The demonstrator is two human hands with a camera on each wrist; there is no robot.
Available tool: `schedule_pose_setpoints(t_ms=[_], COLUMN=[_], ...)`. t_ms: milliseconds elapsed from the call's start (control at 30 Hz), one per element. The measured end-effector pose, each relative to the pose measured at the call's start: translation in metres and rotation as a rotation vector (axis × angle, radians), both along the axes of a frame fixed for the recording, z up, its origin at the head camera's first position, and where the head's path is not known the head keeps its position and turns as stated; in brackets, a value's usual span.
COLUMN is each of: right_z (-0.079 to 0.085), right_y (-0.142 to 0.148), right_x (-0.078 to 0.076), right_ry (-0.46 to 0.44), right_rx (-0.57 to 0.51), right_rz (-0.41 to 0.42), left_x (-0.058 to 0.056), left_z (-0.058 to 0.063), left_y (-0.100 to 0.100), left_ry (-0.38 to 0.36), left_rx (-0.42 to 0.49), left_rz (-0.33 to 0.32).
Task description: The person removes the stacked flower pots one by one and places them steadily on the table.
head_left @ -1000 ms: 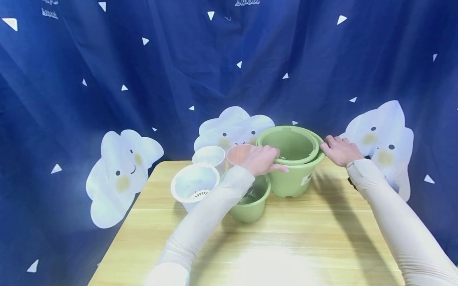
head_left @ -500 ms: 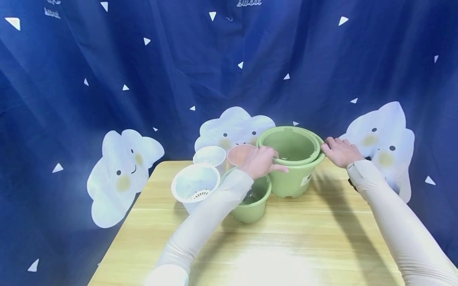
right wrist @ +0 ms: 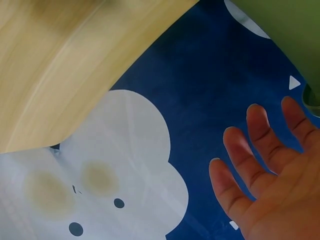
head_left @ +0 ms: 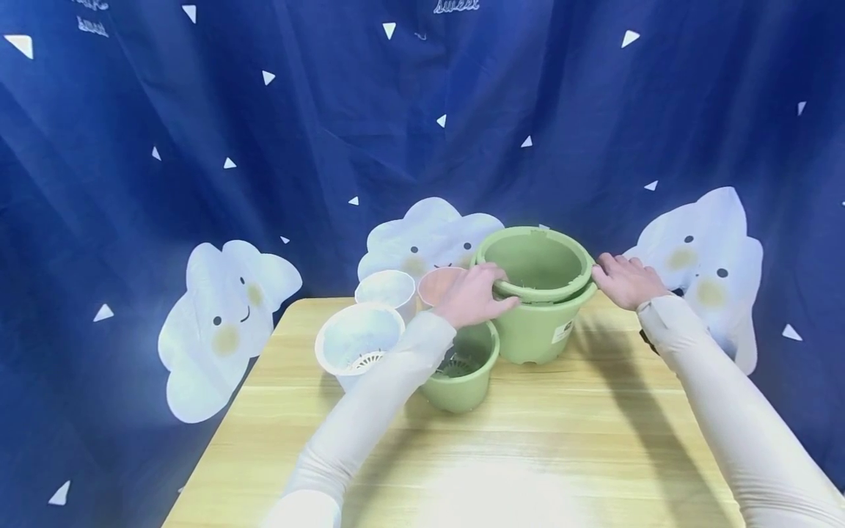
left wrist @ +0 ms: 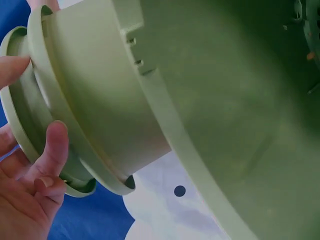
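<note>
Two large green flowerpots are nested at the back right of the table. The inner flowerpot (head_left: 538,258) rides slightly raised and tilted within the outer flowerpot (head_left: 531,337), which bears a white label. My left hand (head_left: 467,297) grips the inner pot's rim at its near left side. In the left wrist view, the left fingers (left wrist: 56,142) curl at the two rims. On the far right side my right hand (head_left: 627,282) is at the rims, its thumb side nearest them. The right wrist view shows the right fingers (right wrist: 260,145) extended and spread beside the green wall.
A smaller green flowerpot (head_left: 458,394) stands in front of my left hand. Left of it are a white flowerpot (head_left: 356,334), another white pot (head_left: 386,282) and a pinkish-orange pot (head_left: 436,284). A blue curtain (head_left: 297,132) hangs behind the wooden table (head_left: 561,433).
The inner green flowerpot has risen a little out of the outer one, and its rim now tilts more. My left hand has shifted slightly left; my right hand has hardly moved.
</note>
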State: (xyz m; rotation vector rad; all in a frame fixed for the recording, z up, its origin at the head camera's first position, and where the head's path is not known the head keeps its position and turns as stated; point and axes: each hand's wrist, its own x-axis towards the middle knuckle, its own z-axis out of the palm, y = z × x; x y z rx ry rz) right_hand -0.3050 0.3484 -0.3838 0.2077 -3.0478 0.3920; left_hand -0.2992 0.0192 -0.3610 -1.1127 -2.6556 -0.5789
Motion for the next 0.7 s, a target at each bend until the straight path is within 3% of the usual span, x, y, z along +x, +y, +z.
schedule_pose_setpoints(t_ms=[167,467,700], right_z=[-0.0026,-0.004,-0.0028], right_y=[0.0008,0.0017,0.0032], right_x=[-0.0034,-0.0035,-0.0016], right_ry=[0.006,0.017,0.034], right_rx=[-0.004,-0.002,0.016], right_rz=[-0.008,-0.012,-0.02], left_x=[-0.0017,0.0006,0.0027], left_z=[0.0039,0.006,0.0093], left_y=[-0.0022,0.0018,0.0066], left_ry=[0.099,0.218,0.274], left_rx=[-0.049,-0.138,-0.087], left_rz=[0.04,0.04,0.009])
